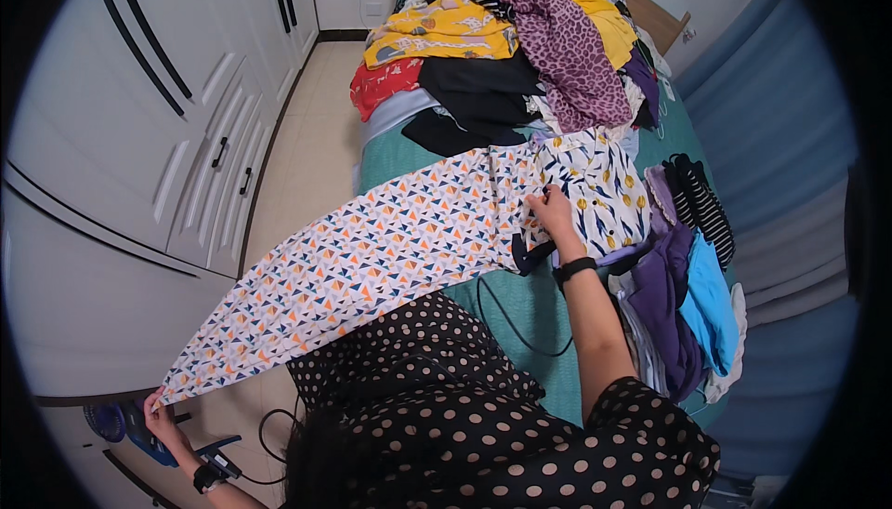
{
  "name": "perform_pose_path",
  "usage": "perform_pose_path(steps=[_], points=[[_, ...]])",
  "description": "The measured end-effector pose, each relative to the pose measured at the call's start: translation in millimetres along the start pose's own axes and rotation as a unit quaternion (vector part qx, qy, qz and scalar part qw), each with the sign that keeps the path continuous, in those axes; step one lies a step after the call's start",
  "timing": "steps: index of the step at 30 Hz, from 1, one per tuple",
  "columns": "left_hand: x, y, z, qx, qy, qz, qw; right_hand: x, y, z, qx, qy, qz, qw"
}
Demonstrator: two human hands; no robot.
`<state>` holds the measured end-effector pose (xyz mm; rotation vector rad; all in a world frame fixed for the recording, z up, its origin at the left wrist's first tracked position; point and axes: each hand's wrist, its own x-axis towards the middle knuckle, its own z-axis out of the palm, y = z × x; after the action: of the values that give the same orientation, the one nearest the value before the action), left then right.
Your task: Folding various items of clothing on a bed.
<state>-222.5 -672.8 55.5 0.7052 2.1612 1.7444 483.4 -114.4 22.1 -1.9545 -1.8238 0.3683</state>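
A long white dress [344,249] with small orange, blue and navy triangles stretches from the bed leftward past its edge. At the far lower left, my left hand [163,423] pinches the tip of its hem, pulling the cloth taut. My right hand [555,214] is closed on the dress's upper part on the bed, its fingers bent and partly hidden. Dark trim [531,254] shows beside that wrist. Just to the right, partly under my right hand, lies a white shirt [609,198] with yellow and navy tulip-like flowers.
A heap of clothes [465,35] covers the bed's far end. Stacked garments [664,314] lie along the right side, near blue curtains [790,184]. White cabinets [121,137] line the left. A black cable [520,346] runs across the green bedcover; a blue fan-like object [110,423] stands lower left.
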Motion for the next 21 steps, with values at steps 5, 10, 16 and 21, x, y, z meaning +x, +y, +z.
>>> perform_pose_path(steps=[5, 10, 16, 21], points=[[-20.0, 6.6, -7.2, 0.0, 0.032, 0.001, 0.999, -8.7, -26.6, 18.3, -0.013, -0.034, 0.084, 0.996], [-18.2, -18.1, -0.9, -0.008, 0.017, -0.004, 1.0, 20.2, 42.8, 40.8, 0.558, -0.231, 0.305, 0.737], [-18.6, -23.0, -1.9, 0.011, 0.014, -0.004, 1.0, -11.0, 34.1, 22.5, 0.689, -0.222, 0.309, 0.617], [-21.0, 5.1, 0.8, 0.009, 0.017, -0.021, 1.0, -21.8, 29.7, -12.0, 0.454, -0.339, 0.204, 0.799]])
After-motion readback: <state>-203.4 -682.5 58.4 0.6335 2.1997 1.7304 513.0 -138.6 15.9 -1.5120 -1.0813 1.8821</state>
